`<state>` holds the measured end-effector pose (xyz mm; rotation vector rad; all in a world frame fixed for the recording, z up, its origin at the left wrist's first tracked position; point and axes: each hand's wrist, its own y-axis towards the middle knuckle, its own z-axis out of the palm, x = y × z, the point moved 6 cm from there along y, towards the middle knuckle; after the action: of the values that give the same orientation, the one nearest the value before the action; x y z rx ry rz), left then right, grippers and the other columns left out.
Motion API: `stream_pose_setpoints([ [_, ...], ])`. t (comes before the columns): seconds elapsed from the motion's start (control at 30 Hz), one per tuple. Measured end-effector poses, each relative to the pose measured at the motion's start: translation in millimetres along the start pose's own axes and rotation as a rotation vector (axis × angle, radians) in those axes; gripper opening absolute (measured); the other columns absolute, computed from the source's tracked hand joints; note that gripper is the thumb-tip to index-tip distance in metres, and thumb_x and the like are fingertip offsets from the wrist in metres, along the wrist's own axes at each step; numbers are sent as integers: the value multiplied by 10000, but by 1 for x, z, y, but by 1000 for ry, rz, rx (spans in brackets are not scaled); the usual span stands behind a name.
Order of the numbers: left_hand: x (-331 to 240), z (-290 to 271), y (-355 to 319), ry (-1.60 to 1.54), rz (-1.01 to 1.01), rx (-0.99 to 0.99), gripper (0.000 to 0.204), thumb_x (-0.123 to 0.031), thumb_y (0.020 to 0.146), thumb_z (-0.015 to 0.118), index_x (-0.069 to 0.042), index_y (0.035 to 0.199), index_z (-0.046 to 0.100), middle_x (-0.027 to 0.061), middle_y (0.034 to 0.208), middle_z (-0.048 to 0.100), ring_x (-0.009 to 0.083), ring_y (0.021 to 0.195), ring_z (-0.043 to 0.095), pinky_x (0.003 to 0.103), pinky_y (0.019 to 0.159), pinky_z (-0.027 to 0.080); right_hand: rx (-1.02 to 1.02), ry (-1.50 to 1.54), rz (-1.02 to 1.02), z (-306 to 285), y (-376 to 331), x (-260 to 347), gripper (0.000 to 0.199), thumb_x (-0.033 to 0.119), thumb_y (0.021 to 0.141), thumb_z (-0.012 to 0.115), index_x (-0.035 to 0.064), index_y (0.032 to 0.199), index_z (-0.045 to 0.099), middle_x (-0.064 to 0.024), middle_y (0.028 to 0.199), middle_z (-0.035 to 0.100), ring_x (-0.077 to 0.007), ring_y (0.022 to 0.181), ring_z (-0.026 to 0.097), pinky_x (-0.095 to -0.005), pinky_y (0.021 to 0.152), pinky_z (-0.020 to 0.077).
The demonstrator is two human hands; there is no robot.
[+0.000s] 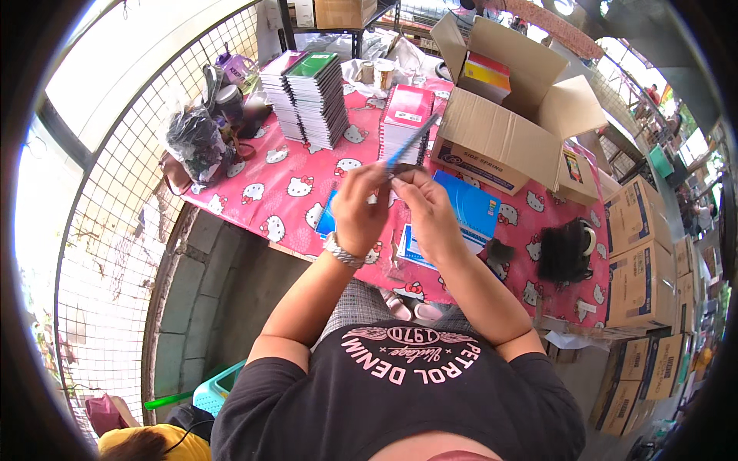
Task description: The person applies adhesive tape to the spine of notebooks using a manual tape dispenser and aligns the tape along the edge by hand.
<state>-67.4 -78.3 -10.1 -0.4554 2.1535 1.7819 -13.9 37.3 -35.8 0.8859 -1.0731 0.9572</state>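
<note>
Above the table's middle my hands come together, fingers closed. Out from between them points a thin blue and dark stick-like piece (415, 144), slanting up to the right; its exact kind does not show. My left hand (360, 206), with a metal watch at the wrist, grips its lower end. With thumb and fingers my right hand (427, 209) pinches something small and dark beside it, mostly hidden by the fingers. Below the right hand lie blue notebooks (470, 206). Part of another blue cover (326, 218) shows left of my left wrist. Behind the hands stands a stack of pink-covered spiral notebooks (403, 115).
A tall stack of green-covered spiral notebooks (317, 96) stands at the back left. An open cardboard box (492, 138) occupies the back right. A black bag-like item and tape roll (566, 250) lie at the right. Left are a plastic-wrapped bundle (196, 142) and a wire-mesh wall (108, 230).
</note>
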Motion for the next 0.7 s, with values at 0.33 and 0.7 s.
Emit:
stream_pose_setpoints([
  [0.33, 198, -46, -197, 750, -956, 510, 428, -341, 757, 758, -89, 1066, 602, 170, 1235, 553, 364, 1148, 537, 454, 938, 476, -817, -744, -354, -255, -106, 39, 270, 188, 910, 669, 37, 1134, 693, -121, 1140, 654, -213, 1063, 625, -350, 890, 488],
  [0.7, 178, 29, -177, 805, -771, 1075, 980, -570, 668, 771, -165, 1472, 386, 121, 1639, 134, 500, 1469, 124, 772, 1052, 191, -837, -1816, 374, -389, -175, -102, 235, 170, 883, 652, 45, 1082, 634, -169, 1046, 604, -372, 985, 614, -465, 884, 518],
])
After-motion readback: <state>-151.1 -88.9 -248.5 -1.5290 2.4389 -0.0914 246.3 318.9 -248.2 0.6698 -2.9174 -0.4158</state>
